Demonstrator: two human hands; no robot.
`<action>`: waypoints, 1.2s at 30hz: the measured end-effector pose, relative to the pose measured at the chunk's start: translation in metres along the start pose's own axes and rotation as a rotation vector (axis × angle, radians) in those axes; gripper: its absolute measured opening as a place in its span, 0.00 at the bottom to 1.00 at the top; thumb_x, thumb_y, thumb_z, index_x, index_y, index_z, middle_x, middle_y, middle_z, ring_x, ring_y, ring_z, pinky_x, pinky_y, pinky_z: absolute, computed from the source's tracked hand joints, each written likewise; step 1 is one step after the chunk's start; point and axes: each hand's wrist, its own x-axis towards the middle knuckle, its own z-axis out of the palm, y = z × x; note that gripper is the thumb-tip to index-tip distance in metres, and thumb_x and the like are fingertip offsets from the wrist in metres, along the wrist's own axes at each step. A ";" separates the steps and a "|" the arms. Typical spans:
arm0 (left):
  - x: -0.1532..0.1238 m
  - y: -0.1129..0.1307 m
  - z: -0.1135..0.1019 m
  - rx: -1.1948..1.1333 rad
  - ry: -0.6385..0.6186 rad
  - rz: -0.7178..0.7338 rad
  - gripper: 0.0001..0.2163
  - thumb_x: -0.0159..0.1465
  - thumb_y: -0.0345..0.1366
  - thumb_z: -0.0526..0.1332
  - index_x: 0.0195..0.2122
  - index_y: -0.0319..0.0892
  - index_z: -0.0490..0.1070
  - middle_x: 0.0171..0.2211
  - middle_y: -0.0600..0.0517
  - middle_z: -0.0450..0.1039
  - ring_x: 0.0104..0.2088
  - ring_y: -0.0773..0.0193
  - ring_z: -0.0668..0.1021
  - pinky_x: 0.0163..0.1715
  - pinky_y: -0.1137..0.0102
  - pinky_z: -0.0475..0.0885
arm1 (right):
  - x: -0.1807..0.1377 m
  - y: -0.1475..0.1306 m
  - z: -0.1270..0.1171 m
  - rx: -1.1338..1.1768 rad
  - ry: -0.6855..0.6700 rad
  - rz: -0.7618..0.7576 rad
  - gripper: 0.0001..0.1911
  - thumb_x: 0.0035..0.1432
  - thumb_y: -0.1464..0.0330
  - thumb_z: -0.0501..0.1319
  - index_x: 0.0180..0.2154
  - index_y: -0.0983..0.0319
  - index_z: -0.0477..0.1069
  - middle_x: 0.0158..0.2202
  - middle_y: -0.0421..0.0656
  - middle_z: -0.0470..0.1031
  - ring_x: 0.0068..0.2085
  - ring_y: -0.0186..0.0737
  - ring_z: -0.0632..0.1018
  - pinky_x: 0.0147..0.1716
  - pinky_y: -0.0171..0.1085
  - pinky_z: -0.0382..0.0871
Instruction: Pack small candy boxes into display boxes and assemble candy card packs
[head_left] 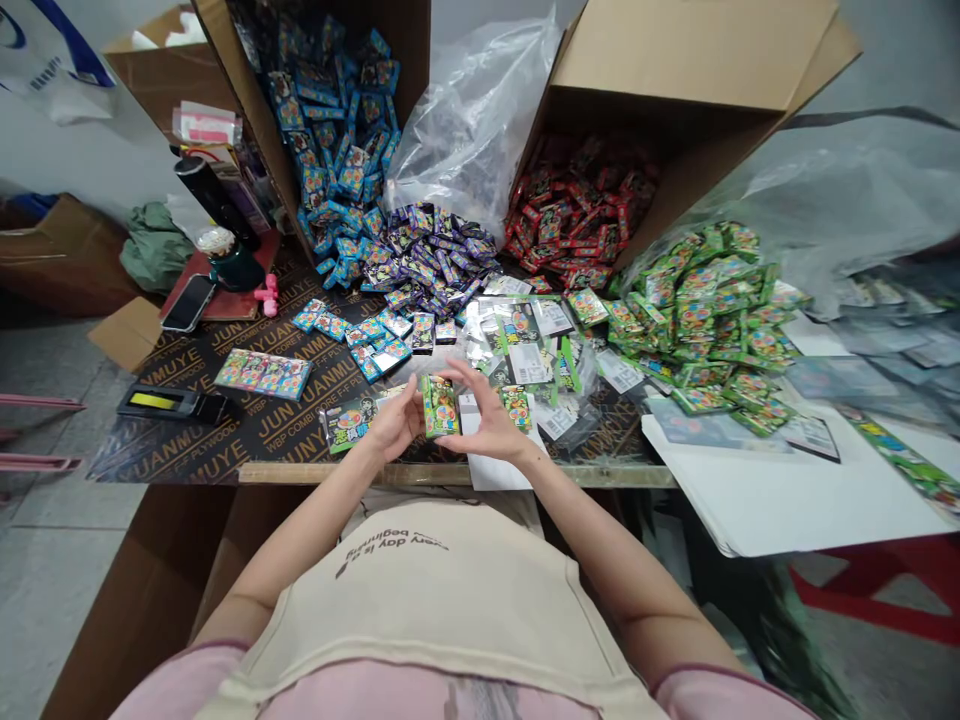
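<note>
A small green candy box (441, 405) with colourful round prints stands between my hands near the table's front edge. My right hand (491, 415) grips it with the thumb at its lower edge and the fingers at its top. Against the box's left side, my left hand (396, 425) is closed, fingertips and thumb touching its edge. Another green box (516, 405) lies just right of my right hand on white paper (491, 472). Beside my left hand is a flat dark printed packet (346, 425). Clear bags with labels (529, 363) lie beyond my hands.
Open cartons hold blue boxes (352, 170) and red boxes (574, 215). Heaps of purple boxes (431, 260) and green boxes (697, 310) lie in front. At left are a row of joined boxes (262, 373), a phone (189, 303) and a black device (171, 403). White sheets (750, 500) overhang the right side.
</note>
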 end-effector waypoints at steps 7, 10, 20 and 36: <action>-0.003 0.002 -0.001 -0.033 0.062 0.035 0.18 0.45 0.41 0.74 0.34 0.38 0.76 0.28 0.50 0.78 0.29 0.61 0.79 0.37 0.65 0.73 | -0.003 0.004 0.005 -0.022 0.030 0.003 0.52 0.46 0.55 0.70 0.66 0.52 0.46 0.63 0.49 0.61 0.62 0.54 0.64 0.62 0.54 0.55; -0.003 0.003 -0.003 0.079 0.149 0.118 0.17 0.44 0.37 0.75 0.34 0.37 0.76 0.27 0.52 0.78 0.25 0.66 0.77 0.32 0.69 0.71 | -0.002 0.003 0.002 -0.197 -0.009 -0.054 0.47 0.48 0.59 0.69 0.66 0.51 0.50 0.60 0.48 0.65 0.60 0.56 0.65 0.60 0.57 0.55; -0.004 0.011 -0.037 0.576 0.066 0.201 0.20 0.53 0.51 0.68 0.36 0.38 0.78 0.32 0.48 0.78 0.33 0.59 0.78 0.38 0.66 0.70 | 0.003 0.022 0.002 -0.237 -0.052 -0.126 0.47 0.48 0.63 0.68 0.66 0.52 0.49 0.56 0.49 0.66 0.55 0.54 0.68 0.55 0.53 0.63; -0.020 0.011 -0.090 1.590 0.076 0.470 0.51 0.45 0.41 0.72 0.68 0.41 0.47 0.53 0.42 0.66 0.52 0.47 0.70 0.53 0.56 0.65 | 0.011 0.057 0.003 0.012 -0.234 -0.079 0.50 0.44 0.55 0.73 0.65 0.55 0.55 0.62 0.51 0.64 0.55 0.51 0.72 0.55 0.52 0.66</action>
